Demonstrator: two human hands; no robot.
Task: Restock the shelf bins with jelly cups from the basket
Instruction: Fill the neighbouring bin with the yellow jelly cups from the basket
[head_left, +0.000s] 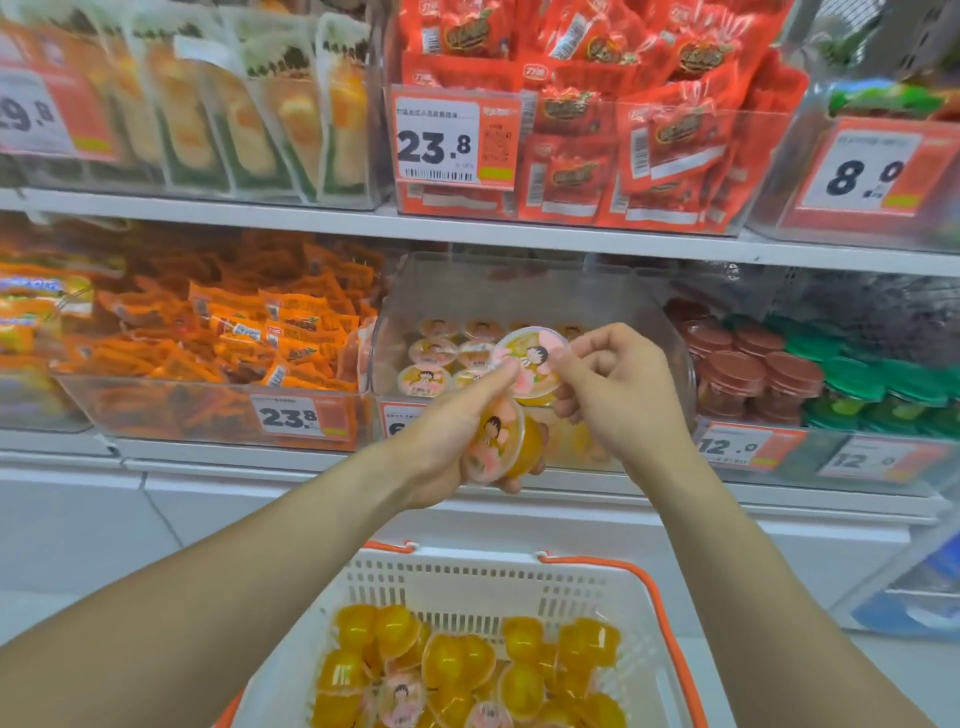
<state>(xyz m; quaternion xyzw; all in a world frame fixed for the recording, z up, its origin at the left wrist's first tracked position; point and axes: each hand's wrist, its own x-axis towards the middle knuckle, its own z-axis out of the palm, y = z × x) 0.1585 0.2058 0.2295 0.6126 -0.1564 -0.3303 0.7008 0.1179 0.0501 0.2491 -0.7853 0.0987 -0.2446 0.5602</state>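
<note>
Round orange jelly cup with pink cartoon-printed foil lid (531, 364): pinched at its rim by the right hand (615, 387), lid facing the camera and tilted, held over the clear plastic shelf bin (519, 283). Second identical jelly cup (501, 441): gripped in the left hand (447, 447), fingers curled round it, lid turned left, lying on its side. Bin holds rows of upright matching cups (441, 353). White slatted basket with orange handles (467, 577), near, holds loose cups. Left: orange snack packets (234, 338), tag "23.8". Right: red- and green-lidded cups (779, 369), tags "12.0". Upper shelf: red packets (649, 104), tag "23.8".
</note>
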